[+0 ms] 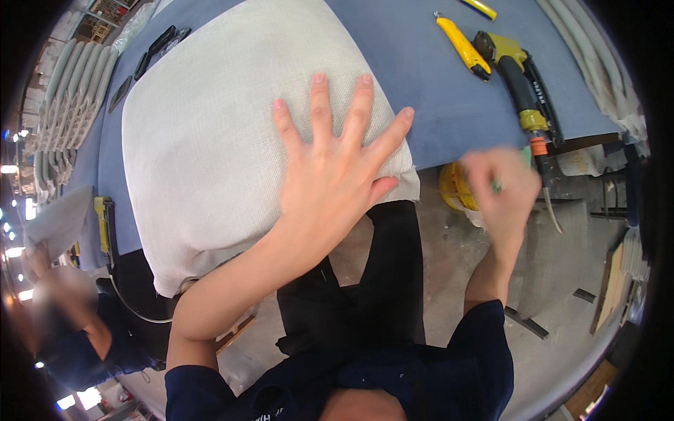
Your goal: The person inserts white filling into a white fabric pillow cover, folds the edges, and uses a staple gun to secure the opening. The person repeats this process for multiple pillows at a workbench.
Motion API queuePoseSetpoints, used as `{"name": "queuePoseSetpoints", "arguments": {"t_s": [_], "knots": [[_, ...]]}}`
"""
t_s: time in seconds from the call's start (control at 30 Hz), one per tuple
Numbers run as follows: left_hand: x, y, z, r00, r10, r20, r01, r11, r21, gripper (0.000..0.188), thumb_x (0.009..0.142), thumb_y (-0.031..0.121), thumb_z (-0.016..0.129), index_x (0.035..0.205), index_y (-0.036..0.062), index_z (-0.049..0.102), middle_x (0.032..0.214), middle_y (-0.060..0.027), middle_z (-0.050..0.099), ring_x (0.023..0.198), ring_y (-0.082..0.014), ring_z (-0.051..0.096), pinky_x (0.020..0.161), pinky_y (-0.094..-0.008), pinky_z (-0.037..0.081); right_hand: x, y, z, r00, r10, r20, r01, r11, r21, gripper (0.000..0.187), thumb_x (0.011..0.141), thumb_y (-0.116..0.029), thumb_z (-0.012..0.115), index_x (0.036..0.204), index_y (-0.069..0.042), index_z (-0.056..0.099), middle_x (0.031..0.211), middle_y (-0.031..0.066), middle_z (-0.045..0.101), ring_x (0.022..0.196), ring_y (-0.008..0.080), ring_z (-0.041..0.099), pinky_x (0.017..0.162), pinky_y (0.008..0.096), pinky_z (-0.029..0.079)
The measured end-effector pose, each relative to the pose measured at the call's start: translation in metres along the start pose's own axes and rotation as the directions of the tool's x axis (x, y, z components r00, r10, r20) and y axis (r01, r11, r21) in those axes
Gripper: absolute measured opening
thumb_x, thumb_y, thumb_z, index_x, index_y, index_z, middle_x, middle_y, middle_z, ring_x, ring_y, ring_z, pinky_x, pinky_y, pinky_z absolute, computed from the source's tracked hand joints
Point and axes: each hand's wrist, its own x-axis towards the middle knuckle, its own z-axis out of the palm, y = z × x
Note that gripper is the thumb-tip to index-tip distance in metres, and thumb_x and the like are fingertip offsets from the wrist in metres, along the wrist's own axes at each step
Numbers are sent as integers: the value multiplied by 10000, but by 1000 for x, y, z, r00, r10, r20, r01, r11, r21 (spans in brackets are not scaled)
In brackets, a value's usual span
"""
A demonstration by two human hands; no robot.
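Observation:
A large pad covered in off-white woven fabric lies on the blue-grey tabletop, its gathered front edge overhanging toward me. Spread flat on its right part, my left hand presses the fabric with fingers apart. My right hand is raised off the table's front edge, to the right of the pad, and blurred by motion. Its fingers are curled closed, and small bits of green show at it; what they belong to is not clear. Beyond that hand rests a yellow-and-black air stapler with a hose.
Left of the stapler lies a yellow-handled tool. A yellow bucket stands below the table edge. Stacked grey padded panels stand at far left, more at right. A co-worker is at lower left near another stapler.

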Motion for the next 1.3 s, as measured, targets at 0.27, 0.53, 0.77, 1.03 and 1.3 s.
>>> {"name": "queuePoseSetpoints", "arguments": {"t_s": [0.27,0.53,0.77,1.03,1.3], "knots": [[-9,-5,11,985,24,-173,-24,1000,1,815,845,627,773,1568,360,509,1649,-144,432,1470,-533,401,1062,-829,357,63,118,5,991,133,10,-92,739,-668,549,973,-278,734,1468,-126,553,1207,203,683,1093,407,667,896,516,554],[-11,-8,12,984,34,-176,-31,999,21,798,890,650,718,1590,343,487,1686,-143,395,1503,-547,353,1076,-864,287,81,69,-68,885,460,74,-456,887,-69,607,930,-165,687,1497,-58,499,1008,177,748,821,288,700,805,410,560],[-8,-1,17,988,58,-147,-52,998,40,836,881,622,744,1613,352,445,1685,-149,384,1490,-539,382,1050,-844,346,-67,-133,-14,710,704,5,-313,310,898,463,807,62,594,1265,36,536,798,45,616,737,127,570,739,263,483],[-6,-4,16,987,90,-130,-80,994,78,861,853,486,834,1607,345,441,1670,-157,399,1497,-545,377,1048,-843,363,-127,-157,63,547,798,252,-613,177,770,267,996,-105,742,1228,11,675,918,24,690,791,98,639,741,277,519],[-3,2,12,996,64,-59,-60,995,74,977,789,296,915,1618,382,404,1696,-135,355,1513,-528,370,1088,-812,379,-122,-119,67,814,580,22,-455,616,643,418,796,-88,854,1156,41,687,852,111,753,732,167,744,729,285,569]]}}
